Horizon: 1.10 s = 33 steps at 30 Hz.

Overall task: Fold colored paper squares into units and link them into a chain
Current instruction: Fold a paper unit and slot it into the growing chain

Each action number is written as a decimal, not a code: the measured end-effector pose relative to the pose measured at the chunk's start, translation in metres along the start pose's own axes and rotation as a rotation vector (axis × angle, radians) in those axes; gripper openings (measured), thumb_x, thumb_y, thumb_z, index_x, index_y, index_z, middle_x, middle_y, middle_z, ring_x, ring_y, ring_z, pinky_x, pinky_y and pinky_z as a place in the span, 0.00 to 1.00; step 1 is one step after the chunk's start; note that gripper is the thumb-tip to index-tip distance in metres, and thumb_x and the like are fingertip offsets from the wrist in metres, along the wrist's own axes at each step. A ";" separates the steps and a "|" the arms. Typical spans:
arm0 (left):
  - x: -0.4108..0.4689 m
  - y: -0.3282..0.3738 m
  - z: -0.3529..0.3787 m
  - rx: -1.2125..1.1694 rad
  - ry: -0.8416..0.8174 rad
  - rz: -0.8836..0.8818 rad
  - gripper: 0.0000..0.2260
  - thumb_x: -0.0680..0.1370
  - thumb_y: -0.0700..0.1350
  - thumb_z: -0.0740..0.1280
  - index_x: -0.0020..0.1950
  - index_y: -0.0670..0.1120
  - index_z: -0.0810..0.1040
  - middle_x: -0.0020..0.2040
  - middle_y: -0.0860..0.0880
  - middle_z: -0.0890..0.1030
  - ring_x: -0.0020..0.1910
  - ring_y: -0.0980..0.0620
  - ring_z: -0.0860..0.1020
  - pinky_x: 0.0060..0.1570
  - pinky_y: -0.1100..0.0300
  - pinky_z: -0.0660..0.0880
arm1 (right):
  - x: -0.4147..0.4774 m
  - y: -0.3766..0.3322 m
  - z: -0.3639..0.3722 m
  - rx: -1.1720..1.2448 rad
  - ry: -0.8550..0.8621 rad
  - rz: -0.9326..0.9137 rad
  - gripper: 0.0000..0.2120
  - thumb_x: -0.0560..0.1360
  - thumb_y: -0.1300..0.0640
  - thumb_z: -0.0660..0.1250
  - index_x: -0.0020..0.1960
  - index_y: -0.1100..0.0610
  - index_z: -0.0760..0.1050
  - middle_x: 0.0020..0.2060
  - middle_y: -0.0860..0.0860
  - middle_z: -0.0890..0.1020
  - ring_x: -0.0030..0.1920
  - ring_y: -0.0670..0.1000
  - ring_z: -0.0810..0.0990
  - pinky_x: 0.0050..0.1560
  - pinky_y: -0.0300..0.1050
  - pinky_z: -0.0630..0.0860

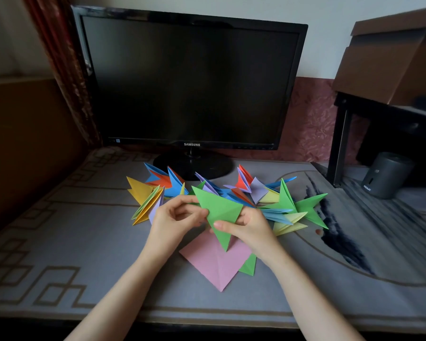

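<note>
I hold a green folded paper unit (219, 212) above the table, its long point aimed down toward me. My left hand (175, 217) pinches its left edge with curled fingers. My right hand (246, 225) grips its right side, thumb pressed on the front face. Under the hands lies a pink paper square (217, 264) with a centre crease, and a green sheet (249, 265) sticks out from beneath its right corner. Behind the hands a chain of linked folded units (231, 190) in yellow, blue, orange, lilac and green curves across the table.
A dark monitor (190, 80) stands on its round base right behind the chain. A black shelf frame (340, 143) with cardboard boxes (391, 57) rises at the right, a grey cylinder (385, 175) beside it. A patterned grey mat (71, 242) covers the table.
</note>
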State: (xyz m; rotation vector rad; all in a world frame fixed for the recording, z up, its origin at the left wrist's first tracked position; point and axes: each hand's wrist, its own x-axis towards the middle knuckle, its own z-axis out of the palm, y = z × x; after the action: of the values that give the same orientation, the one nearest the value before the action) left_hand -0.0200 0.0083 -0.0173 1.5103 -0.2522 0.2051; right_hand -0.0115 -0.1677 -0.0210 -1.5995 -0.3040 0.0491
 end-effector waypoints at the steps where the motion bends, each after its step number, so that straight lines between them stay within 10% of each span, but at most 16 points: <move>1: 0.000 0.000 0.001 0.003 -0.004 0.005 0.06 0.73 0.35 0.70 0.49 0.41 0.79 0.38 0.43 0.84 0.37 0.49 0.83 0.42 0.62 0.80 | 0.000 0.001 0.000 -0.017 -0.003 -0.003 0.12 0.69 0.69 0.72 0.50 0.59 0.80 0.45 0.53 0.86 0.47 0.52 0.84 0.51 0.45 0.80; 8: 0.002 0.001 0.003 -0.031 0.047 0.022 0.04 0.74 0.32 0.68 0.45 0.40 0.78 0.34 0.51 0.83 0.34 0.55 0.82 0.38 0.65 0.79 | -0.003 -0.006 0.001 -0.039 0.015 -0.097 0.02 0.75 0.59 0.68 0.44 0.56 0.80 0.40 0.48 0.84 0.43 0.45 0.81 0.48 0.38 0.76; 12: 0.005 -0.006 0.000 0.005 0.079 0.001 0.04 0.74 0.34 0.68 0.47 0.41 0.79 0.36 0.53 0.82 0.36 0.56 0.81 0.40 0.65 0.79 | -0.003 -0.009 -0.005 -0.060 0.092 -0.275 0.19 0.72 0.66 0.56 0.60 0.60 0.75 0.58 0.55 0.79 0.52 0.43 0.78 0.51 0.32 0.72; 17: 0.004 -0.006 -0.001 0.021 0.081 -0.016 0.06 0.74 0.34 0.69 0.46 0.45 0.80 0.37 0.56 0.83 0.37 0.58 0.81 0.39 0.66 0.78 | -0.006 -0.007 -0.003 -0.390 -0.017 -0.363 0.35 0.61 0.80 0.51 0.53 0.50 0.81 0.68 0.44 0.70 0.68 0.39 0.66 0.58 0.29 0.67; 33: -0.001 0.002 0.001 -0.039 -0.011 -0.033 0.07 0.75 0.33 0.67 0.48 0.43 0.81 0.40 0.49 0.85 0.38 0.51 0.84 0.39 0.65 0.79 | -0.004 -0.004 -0.001 -0.231 0.104 -0.258 0.07 0.67 0.66 0.75 0.43 0.57 0.83 0.47 0.48 0.81 0.49 0.38 0.79 0.49 0.31 0.72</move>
State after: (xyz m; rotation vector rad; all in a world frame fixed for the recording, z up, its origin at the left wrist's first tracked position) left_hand -0.0216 0.0075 -0.0157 1.4758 -0.2385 0.1651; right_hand -0.0162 -0.1697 -0.0174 -1.7713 -0.4454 -0.2755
